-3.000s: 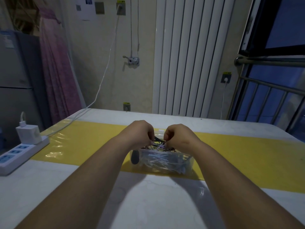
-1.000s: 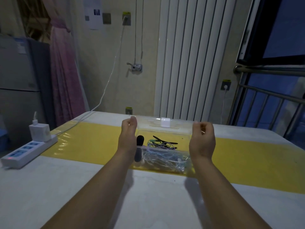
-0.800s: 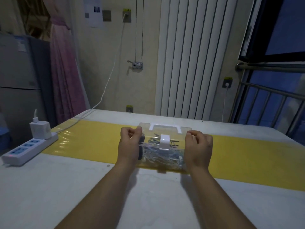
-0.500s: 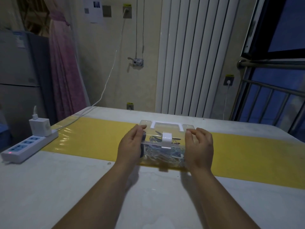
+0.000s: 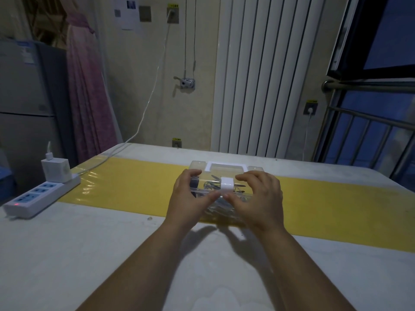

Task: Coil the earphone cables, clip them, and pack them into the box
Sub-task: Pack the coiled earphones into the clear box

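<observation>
gripping the clear box [image 5: 254, 169], left hand [image 5: 188, 198] and right hand [image 5: 258, 198] flank its latch [image 5: 227, 184].

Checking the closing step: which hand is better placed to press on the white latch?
Probably the right hand: its fingers rest beside the latch and its thumb lies just under it. The left hand grips the box nearer its left end.

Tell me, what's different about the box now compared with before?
The left grip and right grip let go of the earphone cables and drew out of the clear box. Its lid came down shut. Now both grips hold the closed box, thumbs meeting just below the white latch. The box stayed on the yellow strip; the power strip and charger did not move.
</observation>
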`<state>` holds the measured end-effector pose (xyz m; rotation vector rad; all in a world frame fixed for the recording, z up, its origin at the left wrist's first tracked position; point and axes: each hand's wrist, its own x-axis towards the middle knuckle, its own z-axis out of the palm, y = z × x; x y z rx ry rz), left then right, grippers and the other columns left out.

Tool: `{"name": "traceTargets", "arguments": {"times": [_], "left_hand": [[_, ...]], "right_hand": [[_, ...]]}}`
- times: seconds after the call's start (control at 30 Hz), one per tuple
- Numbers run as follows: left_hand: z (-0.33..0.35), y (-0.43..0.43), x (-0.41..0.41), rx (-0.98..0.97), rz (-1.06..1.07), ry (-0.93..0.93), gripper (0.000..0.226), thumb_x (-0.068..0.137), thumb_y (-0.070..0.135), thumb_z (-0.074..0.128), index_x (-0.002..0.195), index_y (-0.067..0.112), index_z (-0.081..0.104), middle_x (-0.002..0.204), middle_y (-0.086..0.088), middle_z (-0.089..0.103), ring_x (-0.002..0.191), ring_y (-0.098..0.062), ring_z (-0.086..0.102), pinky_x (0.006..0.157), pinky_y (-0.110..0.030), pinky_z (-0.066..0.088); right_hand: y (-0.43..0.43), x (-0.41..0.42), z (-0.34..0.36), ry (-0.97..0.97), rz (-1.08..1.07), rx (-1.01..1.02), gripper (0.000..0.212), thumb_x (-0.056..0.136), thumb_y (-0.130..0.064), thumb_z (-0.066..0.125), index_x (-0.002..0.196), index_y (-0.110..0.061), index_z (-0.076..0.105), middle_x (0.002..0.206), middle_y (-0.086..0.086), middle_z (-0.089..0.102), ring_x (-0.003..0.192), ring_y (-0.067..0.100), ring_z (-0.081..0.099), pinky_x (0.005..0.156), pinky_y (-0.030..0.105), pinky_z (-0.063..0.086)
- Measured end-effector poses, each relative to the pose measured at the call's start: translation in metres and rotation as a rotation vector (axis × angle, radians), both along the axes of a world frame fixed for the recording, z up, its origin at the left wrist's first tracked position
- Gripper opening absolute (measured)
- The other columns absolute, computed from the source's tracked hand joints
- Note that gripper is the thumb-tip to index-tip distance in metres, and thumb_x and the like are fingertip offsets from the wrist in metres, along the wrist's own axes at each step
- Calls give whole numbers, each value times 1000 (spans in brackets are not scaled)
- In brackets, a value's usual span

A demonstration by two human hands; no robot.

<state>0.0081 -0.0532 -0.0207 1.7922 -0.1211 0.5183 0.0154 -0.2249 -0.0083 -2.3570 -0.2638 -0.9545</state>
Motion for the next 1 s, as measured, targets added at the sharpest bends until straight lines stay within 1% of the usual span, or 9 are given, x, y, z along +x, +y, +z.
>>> {"name": "traceTargets", "arguments": {"times": [0.13, 0.2, 0.47, 0.57, 0.63, 0.73, 0.87, 0.93, 1.0], "left_hand": [[3, -4, -3, 64, 62, -23, 64, 65, 46, 82, 116, 39, 44, 117, 5, 50, 103, -10, 54, 76, -16, 48], [3, -4, -3, 106, 72, -30, 64, 67, 44, 82, 117, 38, 43, 117, 5, 48, 104, -9, 53, 73, -10, 44], [0, -1, -3, 168, 75, -44, 68, 68, 44, 82, 122, 35, 42, 120, 4, 45, 106, -10, 52, 71, -8, 44], [-1, 0, -1, 187, 80, -57, 70, 66, 37, 86, 120, 39, 41, 120, 5, 45, 107, -10, 53, 79, -11, 46], [-2, 1, -1, 179, 72, -58, 71, 65, 37, 86, 121, 38, 42, 120, 5, 44, 107, -9, 52, 79, -11, 47], [-5, 3, 1, 160, 52, -84, 66, 68, 38, 84, 120, 38, 44, 119, 6, 47, 106, -8, 53, 81, -15, 49], [-7, 4, 5, -13, 19, -72, 45, 81, 50, 69, 121, 50, 47, 121, 6, 56, 106, -15, 60, 83, -37, 56], [-5, 4, 7, -117, 11, -22, 47, 77, 65, 61, 121, 59, 46, 125, 2, 58, 108, -22, 61, 85, -47, 56], [-4, 6, 9, -189, 10, -5, 46, 74, 71, 56, 117, 59, 52, 127, -1, 58, 112, -25, 61, 89, -52, 54]], "right_hand": [[0, 2, -2, -15, -4, -16, 48, 68, -61, 64, 106, -32, 66, 114, -10, 58, 116, 19, 42, 87, 34, 33], [1, 2, -1, -16, -20, -41, 44, 71, -57, 69, 107, -32, 65, 115, -8, 57, 115, 20, 43, 86, 34, 32], [1, 0, 0, -43, -53, -153, 41, 74, -54, 70, 107, -30, 65, 111, -7, 57, 104, 22, 47, 79, 34, 30], [3, -1, 0, -70, -79, -186, 35, 73, -48, 70, 102, -30, 66, 106, -6, 58, 98, 24, 49, 76, 34, 29], [2, -2, -2, -56, -75, -172, 34, 74, -49, 70, 103, -33, 66, 107, -8, 58, 99, 22, 48, 77, 34, 28], [-1, -3, -4, -68, -42, -94, 32, 77, -55, 60, 102, -37, 68, 107, -10, 57, 102, 17, 47, 78, 33, 29], [-1, -2, -4, -108, -47, 177, 38, 86, -47, 44, 99, -25, 74, 116, -1, 58, 108, 22, 49, 88, 40, 42], [-4, -1, -4, -69, -82, 244, 36, 89, -41, 46, 102, -22, 74, 124, 2, 56, 114, 23, 47, 94, 43, 45], [-6, 1, -4, -11, -80, 282, 30, 92, -37, 51, 108, -22, 72, 130, 1, 54, 119, 23, 47, 97, 40, 44]]}}
